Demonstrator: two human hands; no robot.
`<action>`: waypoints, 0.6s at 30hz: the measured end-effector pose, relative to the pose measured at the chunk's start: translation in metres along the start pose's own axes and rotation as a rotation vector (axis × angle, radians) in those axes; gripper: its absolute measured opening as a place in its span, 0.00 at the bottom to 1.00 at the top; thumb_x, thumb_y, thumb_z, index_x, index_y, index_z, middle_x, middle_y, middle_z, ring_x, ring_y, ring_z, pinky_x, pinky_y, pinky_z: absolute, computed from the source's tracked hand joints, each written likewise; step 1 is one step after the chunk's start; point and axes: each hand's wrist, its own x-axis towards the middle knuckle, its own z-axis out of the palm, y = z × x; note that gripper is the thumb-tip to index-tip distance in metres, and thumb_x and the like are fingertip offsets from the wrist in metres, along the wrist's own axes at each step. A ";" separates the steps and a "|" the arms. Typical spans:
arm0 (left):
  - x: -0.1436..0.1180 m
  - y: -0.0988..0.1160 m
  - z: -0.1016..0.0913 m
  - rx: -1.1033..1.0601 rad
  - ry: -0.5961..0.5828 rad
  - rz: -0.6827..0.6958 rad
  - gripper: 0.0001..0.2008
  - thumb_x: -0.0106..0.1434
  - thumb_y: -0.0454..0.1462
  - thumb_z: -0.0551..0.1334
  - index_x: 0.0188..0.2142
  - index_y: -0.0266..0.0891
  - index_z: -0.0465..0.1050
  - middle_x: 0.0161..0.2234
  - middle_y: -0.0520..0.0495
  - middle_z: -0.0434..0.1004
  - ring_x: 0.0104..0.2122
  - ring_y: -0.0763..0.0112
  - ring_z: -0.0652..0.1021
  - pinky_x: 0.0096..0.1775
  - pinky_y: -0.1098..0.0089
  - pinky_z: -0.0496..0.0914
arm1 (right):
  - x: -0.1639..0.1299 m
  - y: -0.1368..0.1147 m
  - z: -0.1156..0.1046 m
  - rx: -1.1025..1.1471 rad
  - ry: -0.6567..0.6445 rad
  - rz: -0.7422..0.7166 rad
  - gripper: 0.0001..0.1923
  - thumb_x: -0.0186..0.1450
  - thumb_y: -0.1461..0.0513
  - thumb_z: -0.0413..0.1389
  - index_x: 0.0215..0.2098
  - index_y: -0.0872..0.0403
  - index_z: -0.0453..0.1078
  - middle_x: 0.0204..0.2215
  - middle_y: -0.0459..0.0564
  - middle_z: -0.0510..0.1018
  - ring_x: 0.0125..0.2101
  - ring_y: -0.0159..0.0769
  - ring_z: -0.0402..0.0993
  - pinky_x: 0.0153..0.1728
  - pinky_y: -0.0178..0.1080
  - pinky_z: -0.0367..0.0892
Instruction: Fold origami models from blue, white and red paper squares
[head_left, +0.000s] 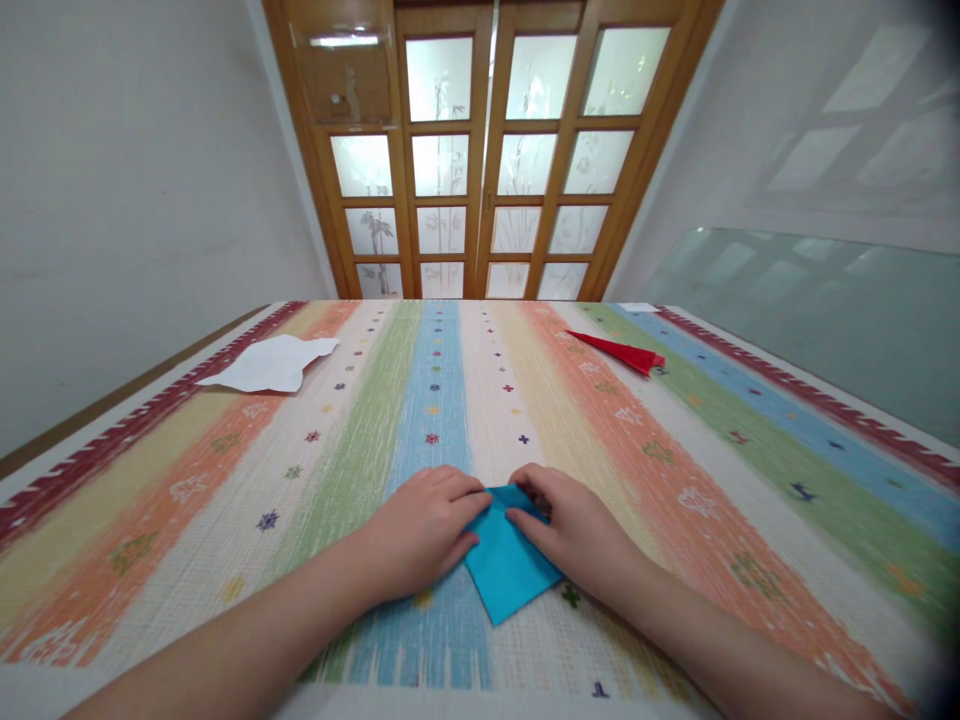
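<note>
A folded sheet of bright blue paper (511, 568) lies near the front of the table, one corner pointing toward me. My left hand (429, 528) is at its upper left edge, with the fingers and thumb closed on the paper. On the upper right, my right hand (574, 518) pinches the paper, its thumb on top and its fingers curled at the far edge. Part of the paper's upper edge is hidden by the fingers.
A striped, patterned cloth (360, 440) covers the table. White paper (266, 364) lies at the back left, and a pointed red folded paper (619, 350) at the back right. A small white piece (639, 308) sits by the far edge. Wooden glazed doors (480, 150) stand beyond.
</note>
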 end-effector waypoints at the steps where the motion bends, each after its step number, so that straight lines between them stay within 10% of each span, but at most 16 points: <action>1: 0.000 0.000 0.001 0.007 -0.024 -0.010 0.19 0.68 0.37 0.62 0.57 0.37 0.70 0.52 0.40 0.76 0.52 0.54 0.74 0.54 0.52 0.69 | -0.001 0.000 0.000 -0.042 0.004 -0.032 0.08 0.63 0.67 0.59 0.40 0.52 0.71 0.35 0.48 0.77 0.37 0.39 0.73 0.38 0.39 0.63; 18: -0.003 -0.008 0.007 0.030 -0.029 -0.008 0.20 0.69 0.39 0.60 0.59 0.37 0.69 0.58 0.39 0.72 0.58 0.53 0.71 0.60 0.52 0.66 | -0.003 -0.006 -0.006 -0.198 -0.161 -0.343 0.07 0.69 0.61 0.59 0.42 0.50 0.79 0.41 0.50 0.81 0.43 0.42 0.73 0.48 0.46 0.63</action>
